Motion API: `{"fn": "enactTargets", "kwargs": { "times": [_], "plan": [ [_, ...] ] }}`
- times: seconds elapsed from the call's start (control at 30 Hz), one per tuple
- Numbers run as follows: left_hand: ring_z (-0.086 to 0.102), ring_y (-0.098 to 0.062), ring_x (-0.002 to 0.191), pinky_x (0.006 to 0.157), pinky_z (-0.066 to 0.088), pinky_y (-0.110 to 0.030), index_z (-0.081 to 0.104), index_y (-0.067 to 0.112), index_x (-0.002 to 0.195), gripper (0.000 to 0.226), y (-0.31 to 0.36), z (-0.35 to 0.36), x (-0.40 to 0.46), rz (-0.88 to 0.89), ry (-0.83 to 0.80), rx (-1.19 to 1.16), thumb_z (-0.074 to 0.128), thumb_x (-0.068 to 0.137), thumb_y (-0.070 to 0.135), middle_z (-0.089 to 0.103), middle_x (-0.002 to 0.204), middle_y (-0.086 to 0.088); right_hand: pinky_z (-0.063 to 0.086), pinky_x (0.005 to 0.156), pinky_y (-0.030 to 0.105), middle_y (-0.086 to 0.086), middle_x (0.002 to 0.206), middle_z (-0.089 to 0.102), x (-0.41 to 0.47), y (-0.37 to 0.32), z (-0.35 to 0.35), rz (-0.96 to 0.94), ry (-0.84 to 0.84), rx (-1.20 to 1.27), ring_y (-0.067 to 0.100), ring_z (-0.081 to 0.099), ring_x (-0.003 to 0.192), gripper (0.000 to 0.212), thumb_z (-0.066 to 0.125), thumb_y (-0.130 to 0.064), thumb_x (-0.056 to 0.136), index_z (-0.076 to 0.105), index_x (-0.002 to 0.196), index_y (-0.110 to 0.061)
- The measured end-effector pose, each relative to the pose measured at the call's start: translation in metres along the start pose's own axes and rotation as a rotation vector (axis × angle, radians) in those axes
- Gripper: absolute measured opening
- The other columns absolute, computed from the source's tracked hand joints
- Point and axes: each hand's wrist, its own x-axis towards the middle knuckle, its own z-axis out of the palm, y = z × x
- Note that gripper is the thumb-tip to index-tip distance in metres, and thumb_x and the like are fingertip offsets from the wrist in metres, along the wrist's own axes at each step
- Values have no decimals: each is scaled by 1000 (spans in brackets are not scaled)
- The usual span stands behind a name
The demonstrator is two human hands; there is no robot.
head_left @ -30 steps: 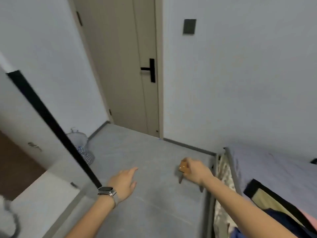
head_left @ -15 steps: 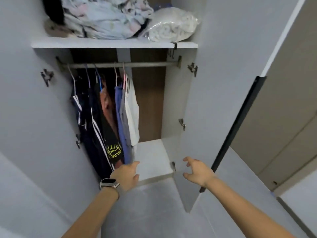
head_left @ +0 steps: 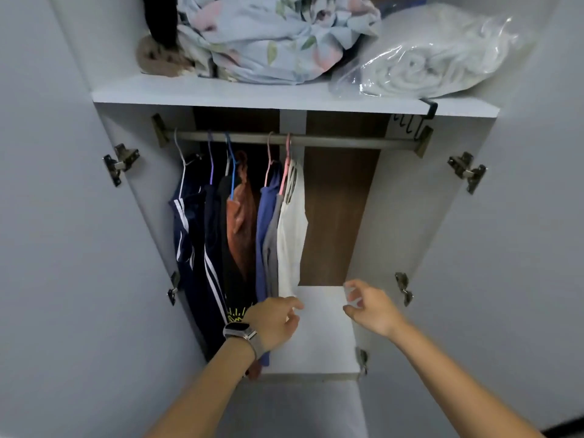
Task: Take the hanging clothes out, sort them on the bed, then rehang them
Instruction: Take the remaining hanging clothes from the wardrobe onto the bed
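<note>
The hanging clothes (head_left: pixel 240 235) are on the left half of a metal rail (head_left: pixel 294 141) inside an open wardrobe, bunched close together on thin wire hangers of white, purple, blue and pink. From the left: a navy garment with white stripes (head_left: pixel 186 232), a dark piece beside it, a black one with a yellow print (head_left: pixel 235 314) near its hem, a rust-brown garment (head_left: pixel 241 222), a blue one (head_left: pixel 264 235), a grey one, and last a white top (head_left: pixel 290 245) at the right end of the row. The right part of the rail is bare, with brown back panelling behind it.

The left hand (head_left: pixel 275 320), with a watch (head_left: pixel 238 331) on its wrist, is just at the lower hems of the blue and white garments, fingers loosely curled and holding nothing; whether the fingertips touch the cloth cannot be told. The right hand (head_left: pixel 371 308) hovers over the white wardrobe floor (head_left: pixel 319 343), apart from the clothes, its fingers spread and slightly bent, gripping nothing.

Above the rail is a white shelf (head_left: pixel 252 93) carrying a floral pale-blue bundle of bedding (head_left: pixel 275 36), a dark item and a brown fuzzy thing to its left, and a rolled white textile in a clear plastic bag (head_left: pixel 436 55) to its right. Both wardrobe doors stand open, metal hinges (head_left: pixel 121 161) showing on either side
</note>
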Motion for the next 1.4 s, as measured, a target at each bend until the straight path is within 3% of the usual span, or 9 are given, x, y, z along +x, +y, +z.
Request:
{"fn": "enactTargets", "kwargs": {
  "times": [0.17, 0.33, 0.6, 0.73, 0.83, 1.0, 1.13, 1.3, 1.4],
  "plan": [
    [53, -15, 106, 88, 36, -11, 61, 12, 117, 28, -26, -35, 47, -103, 118, -225, 56, 90, 15, 51, 105, 0, 45, 79, 20, -8, 90, 63, 84, -45, -5, -67, -24, 124, 12, 60, 83, 36, 60, -19, 87, 54, 123, -21],
    [60, -15, 95, 80, 44, -15, 58, 17, 120, 30, -69, -69, 96, -206, 160, -338, 55, 91, 18, 52, 118, -4, 45, 93, 25, -3, 106, 59, 168, -95, 22, -99, -89, 255, 17, 59, 104, 36, 59, -20, 90, 54, 126, -18],
    [56, 0, 79, 72, 40, 0, 59, 15, 119, 30, -102, -98, 170, -164, 211, -506, 57, 89, 13, 59, 113, 0, 41, 99, 28, 4, 132, 52, 257, -150, 13, 45, 271, 606, 19, 52, 118, 42, 53, -24, 96, 44, 136, -14],
    [55, 4, 77, 73, 41, -2, 59, 16, 118, 29, -105, -98, 183, -160, 190, -573, 56, 89, 13, 60, 112, 2, 42, 84, 27, 1, 96, 53, 277, -160, 17, 137, 138, 718, 14, 53, 90, 48, 53, -31, 96, 37, 139, -14],
    [57, 4, 78, 71, 41, -1, 59, 18, 117, 28, -110, -101, 192, -168, 187, -613, 57, 89, 14, 61, 109, 5, 43, 79, 25, -2, 96, 54, 286, -161, 20, 209, 112, 840, 11, 53, 87, 41, 52, -36, 96, 40, 130, -17],
    [61, -2, 80, 80, 46, -12, 60, 24, 108, 25, -107, -106, 205, -177, 231, -721, 55, 89, 8, 65, 100, 8, 39, 61, 25, 7, 74, 54, 295, -150, 12, 306, 265, 1001, 21, 51, 75, 30, 50, -33, 98, 57, 84, -7],
    [66, -7, 82, 83, 50, -21, 61, 30, 104, 26, -95, -104, 211, -135, 198, -762, 55, 90, 10, 66, 98, 11, 49, 86, 37, 31, 107, 64, 296, -134, -1, 321, 352, 1064, 35, 63, 95, 55, 51, -37, 96, 57, 112, 15],
    [69, -9, 81, 73, 52, -21, 61, 32, 106, 29, -76, -100, 216, -55, 159, -895, 50, 93, 8, 65, 104, 8, 34, 62, 32, 4, 56, 43, 280, -121, -22, 239, 318, 1087, 21, 37, 58, 31, 56, -37, 90, 51, 68, -15],
    [66, -10, 91, 77, 54, -25, 60, 34, 108, 30, -63, -95, 221, -21, 136, -923, 52, 90, 11, 65, 108, 9, 25, 50, 29, -3, 47, 32, 253, -108, -32, 215, 278, 1081, 14, 28, 47, 40, 56, -32, 93, 41, 58, -19]
  ]
}}
